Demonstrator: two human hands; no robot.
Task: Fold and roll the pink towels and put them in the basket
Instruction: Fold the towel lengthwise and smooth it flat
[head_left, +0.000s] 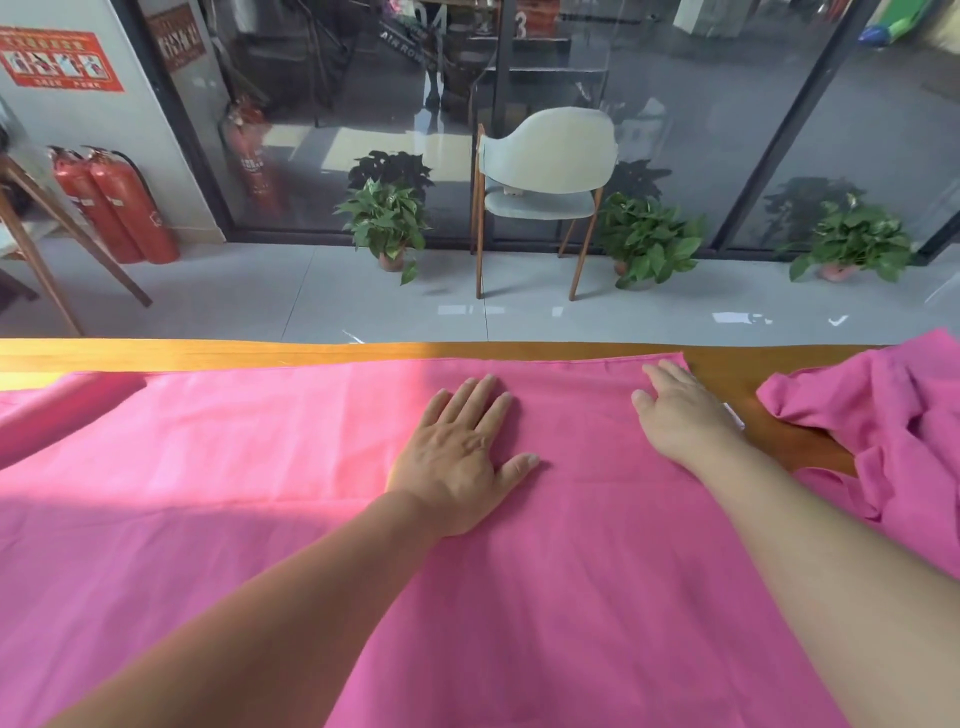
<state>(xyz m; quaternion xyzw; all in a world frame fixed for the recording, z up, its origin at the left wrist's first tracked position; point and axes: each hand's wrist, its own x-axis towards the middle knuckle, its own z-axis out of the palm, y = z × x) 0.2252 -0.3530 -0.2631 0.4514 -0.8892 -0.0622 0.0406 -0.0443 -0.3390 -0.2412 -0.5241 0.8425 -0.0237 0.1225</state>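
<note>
Towel (260, 519) is spread with its long axis from nine to three o'clock; left hand (457, 457) and right hand (680, 415) are pressed flat on it, nothing grasped, the right nearer the three o'clock end.

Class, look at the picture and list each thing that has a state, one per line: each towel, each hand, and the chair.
Spread towel: lying flat on the table, not rolled.
Second towel: crumpled in a heap at the right.
Left hand: fingers straight, pressing flat on the spread towel.
Right hand: fingers straight, resting near the spread towel's far right corner.
Chair: upright, nobody seated.
</note>
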